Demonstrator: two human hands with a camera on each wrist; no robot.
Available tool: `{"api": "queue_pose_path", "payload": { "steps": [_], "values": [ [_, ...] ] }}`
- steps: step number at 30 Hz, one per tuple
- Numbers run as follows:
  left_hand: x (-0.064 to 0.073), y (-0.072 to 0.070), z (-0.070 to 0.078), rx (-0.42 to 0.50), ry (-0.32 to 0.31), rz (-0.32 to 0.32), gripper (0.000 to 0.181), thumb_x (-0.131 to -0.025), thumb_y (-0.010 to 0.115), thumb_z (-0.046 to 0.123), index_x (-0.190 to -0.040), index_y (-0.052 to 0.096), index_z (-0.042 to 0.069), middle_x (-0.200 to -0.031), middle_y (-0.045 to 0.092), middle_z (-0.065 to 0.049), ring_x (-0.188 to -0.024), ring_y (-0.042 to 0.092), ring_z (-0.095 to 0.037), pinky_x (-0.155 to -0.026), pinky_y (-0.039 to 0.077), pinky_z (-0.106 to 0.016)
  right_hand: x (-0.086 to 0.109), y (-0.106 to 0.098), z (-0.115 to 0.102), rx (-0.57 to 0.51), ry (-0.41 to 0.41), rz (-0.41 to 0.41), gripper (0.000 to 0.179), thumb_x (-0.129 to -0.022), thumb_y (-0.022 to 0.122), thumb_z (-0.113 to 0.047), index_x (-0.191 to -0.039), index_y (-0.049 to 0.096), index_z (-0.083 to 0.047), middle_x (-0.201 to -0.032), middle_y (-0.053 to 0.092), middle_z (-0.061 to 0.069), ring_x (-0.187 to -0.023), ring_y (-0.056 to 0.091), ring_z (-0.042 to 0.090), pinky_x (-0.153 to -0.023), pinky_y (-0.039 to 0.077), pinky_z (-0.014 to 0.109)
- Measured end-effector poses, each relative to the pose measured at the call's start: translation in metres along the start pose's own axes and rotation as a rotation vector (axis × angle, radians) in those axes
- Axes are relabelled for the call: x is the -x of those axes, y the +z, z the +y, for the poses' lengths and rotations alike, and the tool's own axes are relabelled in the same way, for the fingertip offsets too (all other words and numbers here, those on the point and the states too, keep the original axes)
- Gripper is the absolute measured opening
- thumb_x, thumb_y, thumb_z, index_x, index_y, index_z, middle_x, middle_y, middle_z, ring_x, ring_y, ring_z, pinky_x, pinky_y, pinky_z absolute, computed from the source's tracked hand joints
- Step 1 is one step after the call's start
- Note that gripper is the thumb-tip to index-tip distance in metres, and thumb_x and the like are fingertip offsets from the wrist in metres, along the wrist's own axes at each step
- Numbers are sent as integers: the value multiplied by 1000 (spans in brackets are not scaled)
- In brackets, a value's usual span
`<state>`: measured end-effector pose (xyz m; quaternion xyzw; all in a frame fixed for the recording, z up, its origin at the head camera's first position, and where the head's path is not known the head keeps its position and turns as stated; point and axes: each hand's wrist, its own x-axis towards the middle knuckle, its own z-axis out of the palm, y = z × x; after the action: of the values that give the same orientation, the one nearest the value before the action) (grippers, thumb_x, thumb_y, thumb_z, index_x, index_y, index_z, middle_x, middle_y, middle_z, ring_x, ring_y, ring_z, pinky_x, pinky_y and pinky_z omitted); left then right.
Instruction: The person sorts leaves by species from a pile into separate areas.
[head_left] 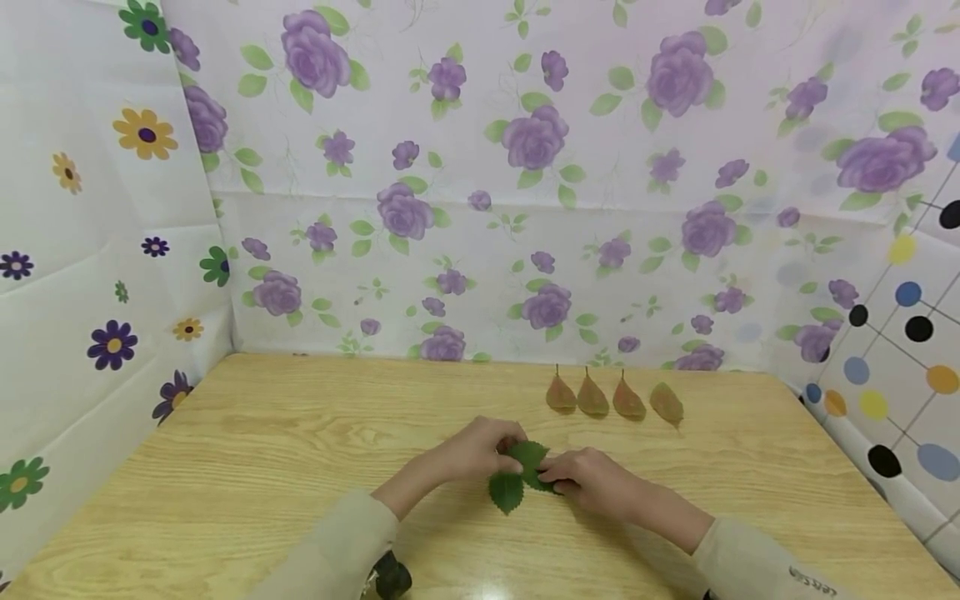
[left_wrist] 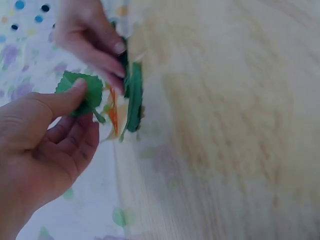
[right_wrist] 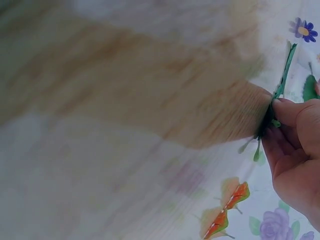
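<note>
Above the table my left hand [head_left: 480, 450] pinches a toothed green leaf [left_wrist: 92, 90] between thumb and fingers; its short stalk shows in the left wrist view. Close on the right, my right hand [head_left: 592, 479] pinches several green leaves [head_left: 531, 458], which appear nearly edge-on in the right wrist view, their stalks [right_wrist: 257, 152] sticking out past the fingers. One leaf [head_left: 506, 493] points downward under the left thumb. How many leaves the right hand holds cannot be told. The two hands are close together, and fingers cover parts of the leaves.
Toward the back right of the wooden table [head_left: 300, 467] lies a row of reddish-brown pear-shaped leaves [head_left: 592, 396] with stems up. At its right end a greener leaf [head_left: 667, 403] lies stem down. A flowered cloth [head_left: 480, 275] hangs behind the table.
</note>
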<state>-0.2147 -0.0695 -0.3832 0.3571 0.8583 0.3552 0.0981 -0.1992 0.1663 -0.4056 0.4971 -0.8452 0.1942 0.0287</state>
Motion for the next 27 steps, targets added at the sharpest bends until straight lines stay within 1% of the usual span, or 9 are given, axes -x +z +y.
{"api": "queue_pose_path", "payload": {
  "steps": [2,5,8,11,15,20,22,27],
  "values": [
    [0,-5,-3,49,-10,31,12,-89,69,5,-100,66,6,-83,63,3,-74,58,-8,-66,49,-23,0,0,0,-6,6,-4,26,-81,70,9,-107,70,6,-116,66,18,-103,64,32,-84,53,27],
    [2,-12,-8,81,-47,76,12,-91,66,6,-103,66,5,-84,63,3,-76,58,-10,-68,50,-26,0,-1,-1,-1,14,-11,26,-82,69,8,-107,70,5,-119,64,18,-105,63,32,-85,52,29],
    [4,-17,-16,136,-92,114,15,-93,63,3,-107,65,2,-88,62,-2,-80,60,-13,-72,53,-32,0,-1,-1,10,20,-13,25,-82,70,7,-107,71,5,-119,65,17,-106,64,31,-86,52,30],
    [8,-23,-29,193,-124,148,17,-93,61,-1,-109,63,-2,-91,61,-7,-81,62,-17,-72,56,-35,-1,0,-1,19,14,-3,25,-81,71,7,-106,71,4,-117,66,15,-105,64,29,-86,53,30],
    [12,-34,-47,208,-178,216,17,-93,60,-3,-109,63,-5,-92,62,-8,-84,62,-19,-72,56,-32,-1,0,1,24,2,14,25,-80,72,6,-105,72,3,-115,67,13,-104,65,26,-85,53,29],
    [23,-50,-71,267,-305,314,19,-93,59,-4,-111,62,-6,-96,63,-11,-88,62,-21,-75,55,-31,0,0,2,14,-2,15,26,-80,72,6,-106,72,3,-115,67,13,-105,65,26,-85,52,30],
    [29,-57,-80,279,-352,340,21,-93,57,-5,-114,61,-8,-99,63,-13,-90,63,-23,-76,55,-31,0,1,2,8,6,5,26,-81,71,5,-107,71,3,-116,67,13,-106,64,26,-86,52,29],
    [47,-76,-98,226,-417,388,31,-94,56,-5,-123,52,-14,-103,61,-22,-89,65,-29,-74,56,-34,0,2,2,-6,31,-18,26,-83,70,4,-109,71,3,-118,66,13,-109,63,25,-88,51,27]
  ]
}}
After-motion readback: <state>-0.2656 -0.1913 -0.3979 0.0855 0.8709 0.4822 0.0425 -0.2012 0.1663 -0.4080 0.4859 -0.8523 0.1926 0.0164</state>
